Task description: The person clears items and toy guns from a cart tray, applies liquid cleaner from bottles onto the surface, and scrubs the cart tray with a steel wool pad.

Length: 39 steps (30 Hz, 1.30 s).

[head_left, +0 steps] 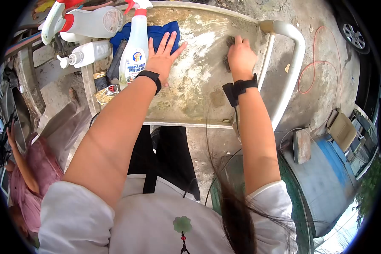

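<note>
My left hand (pixel 161 61) lies with fingers spread at the left part of a dirty, wet-looking cart top (pixel 190 101), just right of a spray bottle (pixel 135 53) with a red and white head. Part of a blue cloth (pixel 171 31) shows behind its fingers. Toward the right end of the surface, my right hand (pixel 241 55) is closed over a dark, rough scrubbing pad (pixel 229 42), which shows only at the hand's left side. Both wrists wear black straps.
More bottles, one a white pump bottle (pixel 89 54), crowd the upper left. A white tubular handle (pixel 298 55) bounds the cart's right end. An orange hose (pixel 313 63) lies on the ground beyond. At the lower left is another person (pixel 34 169) in pink. A car wheel (pixel 353 36) stands upper right.
</note>
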Each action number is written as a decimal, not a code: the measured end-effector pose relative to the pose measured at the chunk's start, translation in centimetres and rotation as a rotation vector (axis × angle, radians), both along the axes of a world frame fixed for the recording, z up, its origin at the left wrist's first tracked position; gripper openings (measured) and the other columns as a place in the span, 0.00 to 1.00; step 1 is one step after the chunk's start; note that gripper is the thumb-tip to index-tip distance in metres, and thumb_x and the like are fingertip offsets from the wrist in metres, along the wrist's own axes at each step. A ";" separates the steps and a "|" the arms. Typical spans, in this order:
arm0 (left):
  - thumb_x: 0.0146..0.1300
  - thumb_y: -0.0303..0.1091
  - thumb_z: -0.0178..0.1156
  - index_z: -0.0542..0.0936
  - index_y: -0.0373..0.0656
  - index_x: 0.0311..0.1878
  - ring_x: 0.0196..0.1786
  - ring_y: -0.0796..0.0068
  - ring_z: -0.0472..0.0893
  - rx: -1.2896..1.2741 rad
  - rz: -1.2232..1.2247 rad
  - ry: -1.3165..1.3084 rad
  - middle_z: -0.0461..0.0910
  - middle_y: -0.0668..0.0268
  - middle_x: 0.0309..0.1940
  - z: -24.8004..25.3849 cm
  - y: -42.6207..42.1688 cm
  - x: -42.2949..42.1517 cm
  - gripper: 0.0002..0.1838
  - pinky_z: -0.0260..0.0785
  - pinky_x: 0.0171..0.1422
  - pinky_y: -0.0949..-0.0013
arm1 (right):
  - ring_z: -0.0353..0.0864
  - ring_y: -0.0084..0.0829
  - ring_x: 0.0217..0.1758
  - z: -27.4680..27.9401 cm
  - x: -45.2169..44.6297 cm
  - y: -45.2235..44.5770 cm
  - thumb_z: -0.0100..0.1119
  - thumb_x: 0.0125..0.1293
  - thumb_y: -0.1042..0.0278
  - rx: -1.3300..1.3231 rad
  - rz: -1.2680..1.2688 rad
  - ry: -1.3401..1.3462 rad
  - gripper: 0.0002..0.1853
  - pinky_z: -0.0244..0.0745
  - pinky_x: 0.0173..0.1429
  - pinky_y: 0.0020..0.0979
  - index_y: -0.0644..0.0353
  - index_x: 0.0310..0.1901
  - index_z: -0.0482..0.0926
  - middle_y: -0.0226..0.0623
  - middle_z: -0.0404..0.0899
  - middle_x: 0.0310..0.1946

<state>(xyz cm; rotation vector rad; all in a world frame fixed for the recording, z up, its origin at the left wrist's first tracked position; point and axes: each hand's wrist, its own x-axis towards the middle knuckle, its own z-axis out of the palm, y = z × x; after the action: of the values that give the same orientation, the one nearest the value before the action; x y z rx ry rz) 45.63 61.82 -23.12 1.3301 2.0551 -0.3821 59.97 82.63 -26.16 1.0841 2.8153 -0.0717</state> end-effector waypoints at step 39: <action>0.19 0.43 0.87 0.37 0.69 0.81 0.83 0.54 0.33 -0.014 -0.008 -0.005 0.30 0.55 0.82 0.3 0.4 0.0 0.85 0.30 0.78 0.31 | 0.84 0.39 0.30 1.1 -1.4 -0.7 0.57 0.61 0.71 -0.045 -0.001 0.098 0.06 0.80 0.33 0.38 0.54 0.40 0.75 0.39 0.77 0.35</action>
<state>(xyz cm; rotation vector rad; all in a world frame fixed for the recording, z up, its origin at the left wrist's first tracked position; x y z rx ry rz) 45.60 62.24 -22.82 1.3301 2.0401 -0.3964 58.53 81.88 -25.07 1.1013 2.8837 -0.1921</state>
